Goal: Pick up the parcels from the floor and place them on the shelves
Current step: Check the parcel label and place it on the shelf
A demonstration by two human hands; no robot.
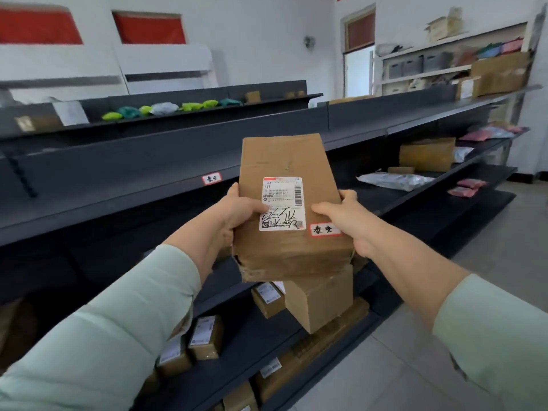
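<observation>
Up at chest level, a brown cardboard parcel [289,209] is held in the air in front of the dark metal shelves [118,185], gripped by both hands at its near end. The left hand [237,213] wraps the left edge: its thumb presses flat on the top face, the tip touching the white shipping label [283,203], while the other fingers curl out of sight under the box. The right hand [345,216] does the same on the right edge — thumb laid across the top, just beside a small red-bordered sticker [324,229], the fingers hooked around the side and underneath. Both wear pale green sleeves [118,327].

Beyond the fingertips the parcel stretches away toward the middle shelf, its far end level with the shelf's front rail, where a matching red-bordered tag [211,178] sits just left of the left thumb. Whether the far end touches the shelf cannot be told. The near bottom corner of the box is crumpled.

Below the hands, other cardboard boxes [320,301] rest on the lower shelves — one plain box directly under the right wrist, smaller labelled ones under the left forearm. Well to the right of the right hand lie a grey plastic bag [394,180] and more cartons.
</observation>
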